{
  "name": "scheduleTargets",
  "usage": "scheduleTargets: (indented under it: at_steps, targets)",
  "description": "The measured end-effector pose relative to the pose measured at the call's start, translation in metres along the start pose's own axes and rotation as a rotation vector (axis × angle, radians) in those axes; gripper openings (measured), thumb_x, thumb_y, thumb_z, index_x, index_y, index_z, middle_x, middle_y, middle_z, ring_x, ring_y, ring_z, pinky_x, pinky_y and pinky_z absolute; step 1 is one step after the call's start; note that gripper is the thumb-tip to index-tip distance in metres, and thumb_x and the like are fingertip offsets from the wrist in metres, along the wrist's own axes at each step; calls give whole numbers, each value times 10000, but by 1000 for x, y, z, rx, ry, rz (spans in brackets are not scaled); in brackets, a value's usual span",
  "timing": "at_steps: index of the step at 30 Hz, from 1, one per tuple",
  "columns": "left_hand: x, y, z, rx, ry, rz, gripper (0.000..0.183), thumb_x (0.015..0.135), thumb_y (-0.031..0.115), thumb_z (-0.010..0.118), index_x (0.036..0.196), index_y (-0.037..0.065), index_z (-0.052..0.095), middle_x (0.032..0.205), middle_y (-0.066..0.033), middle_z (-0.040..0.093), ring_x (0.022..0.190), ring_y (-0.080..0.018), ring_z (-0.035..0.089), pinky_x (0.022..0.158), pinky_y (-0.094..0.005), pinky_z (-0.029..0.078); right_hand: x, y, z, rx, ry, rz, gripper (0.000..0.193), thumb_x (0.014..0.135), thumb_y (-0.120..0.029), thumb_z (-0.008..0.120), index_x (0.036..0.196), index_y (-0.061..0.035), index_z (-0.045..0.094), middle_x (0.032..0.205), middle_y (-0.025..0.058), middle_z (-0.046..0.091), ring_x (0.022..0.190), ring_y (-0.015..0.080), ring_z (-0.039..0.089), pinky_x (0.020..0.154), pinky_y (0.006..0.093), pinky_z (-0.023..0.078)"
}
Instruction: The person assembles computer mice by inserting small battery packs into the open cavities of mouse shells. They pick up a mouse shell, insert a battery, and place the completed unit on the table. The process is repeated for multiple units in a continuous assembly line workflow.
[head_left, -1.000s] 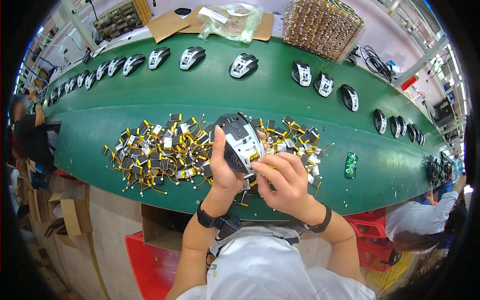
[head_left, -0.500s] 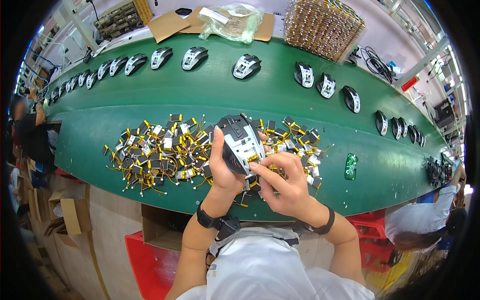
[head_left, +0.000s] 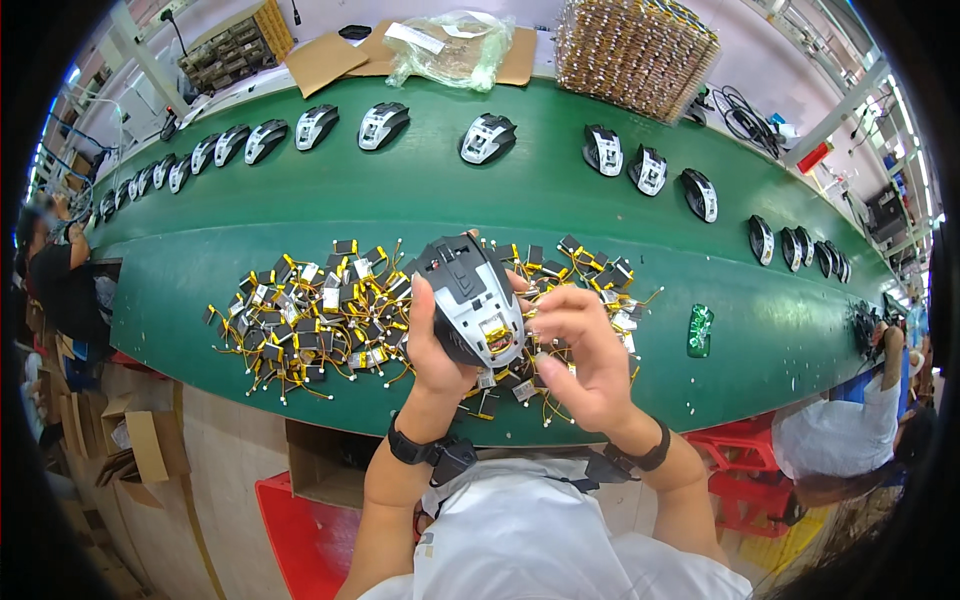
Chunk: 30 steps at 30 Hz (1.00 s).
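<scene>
Green and long, the counter (head_left: 300, 215) runs off both ways under its row of mouse shells, and over its near edge the right hand's fingers (head_left: 553, 300) have curled in a little closer to the open back of the mouse shell (head_left: 470, 295) than they were a second ago, pinching at something by the small gold-wrapped battery (head_left: 493, 328) seated there (what they pinch is too small to tell). The left hand (head_left: 432, 345) stays clenched around the shell, lifted above the heap of loose batteries (head_left: 310, 320); nothing else on the belt has shifted, so the fitting looks under way, not finished.
</scene>
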<state>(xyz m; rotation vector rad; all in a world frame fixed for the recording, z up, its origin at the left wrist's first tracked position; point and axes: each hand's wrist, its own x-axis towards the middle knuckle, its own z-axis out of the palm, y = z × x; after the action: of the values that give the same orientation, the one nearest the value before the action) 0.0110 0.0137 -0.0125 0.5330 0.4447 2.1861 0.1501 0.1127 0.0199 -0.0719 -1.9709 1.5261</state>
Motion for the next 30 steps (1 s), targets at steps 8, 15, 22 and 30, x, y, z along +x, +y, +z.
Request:
scheduleTargets:
  at_steps: [8, 15, 22, 30]
  targets:
    - [-2, -13, 13, 186, 79, -74, 815, 940, 648, 336, 1444, 8, 370, 1290, -260, 559, 1084, -325, 636, 899, -434, 557, 4, 6, -2, 621, -118, 561, 598, 892, -57, 691, 1390, 17, 369, 1220, 145, 615, 1094, 182, 616, 915, 319, 522]
    - [-6, -21, 12, 236, 65, -126, 713, 959, 565, 354, 1305, -39, 510, 1209, -222, 622, 1034, -307, 663, 890, -410, 561, -12, 13, -2, 601, -63, 463, 630, 882, -84, 710, 1396, 39, 366, 1157, 117, 634, 1016, 157, 645, 866, 302, 544]
    - [-6, -20, 6, 203, 203, -238, 645, 996, 541, 281, 1296, 30, 536, 1150, -216, 653, 964, -292, 685, 816, -395, 584, -18, 15, 2, 687, 16, 608, 577, 920, -139, 674, 1385, 60, 395, 1121, 107, 645, 850, 122, 656, 703, 255, 561]
    - [-6, -17, 3, 395, 190, -186, 629, 1023, 501, 311, 1491, 84, 264, 1302, -257, 569, 1107, -311, 633, 944, -387, 496, -10, 19, -32, 726, 114, 624, 446, 879, -108, 668, 1268, 37, 503, 990, 80, 684, 754, 114, 664, 657, 235, 552]
